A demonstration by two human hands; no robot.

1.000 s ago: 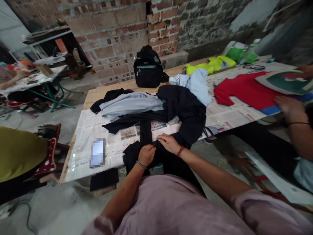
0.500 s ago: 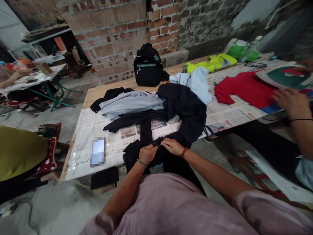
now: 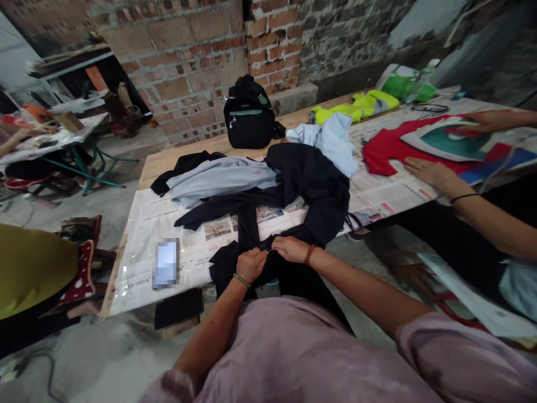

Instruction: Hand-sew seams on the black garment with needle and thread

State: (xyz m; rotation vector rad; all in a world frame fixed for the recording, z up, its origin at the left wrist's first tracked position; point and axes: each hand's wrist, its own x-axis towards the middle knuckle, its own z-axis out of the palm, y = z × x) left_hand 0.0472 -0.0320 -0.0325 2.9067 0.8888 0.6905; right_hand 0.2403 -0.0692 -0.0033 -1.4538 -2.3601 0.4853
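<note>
A black garment (image 3: pixel 319 179) with a pale grey lining or part (image 3: pixel 222 178) is spread over the newspaper-covered table (image 3: pixel 140 240) and hangs over its front edge towards my lap. At that edge my left hand (image 3: pixel 252 263) is closed, its fingertips pinching the dark cloth. Close beside it my right hand (image 3: pixel 289 248) pinches the same garment, the fingertips of both hands almost touching. Whatever fine detail lies between the fingertips is too small to make out. To the left on the table lies a phone (image 3: pixel 166 263) with a lit, blurred screen.
At the right a co-worker's hands guide an iron (image 3: pixel 448 140) over a red garment (image 3: pixel 380 154). A black backpack (image 3: pixel 249 120), a light blue garment (image 3: pixel 338 145) and a yellow vest (image 3: pixel 356 108) lie towards the back. A dark flat object (image 3: pixel 178 309) sits below the table edge.
The co-worker's iron has moved left onto the red garment, and that person's near hand has shifted left too. My hands keep pinching the black garment. The view has shifted slightly.
</note>
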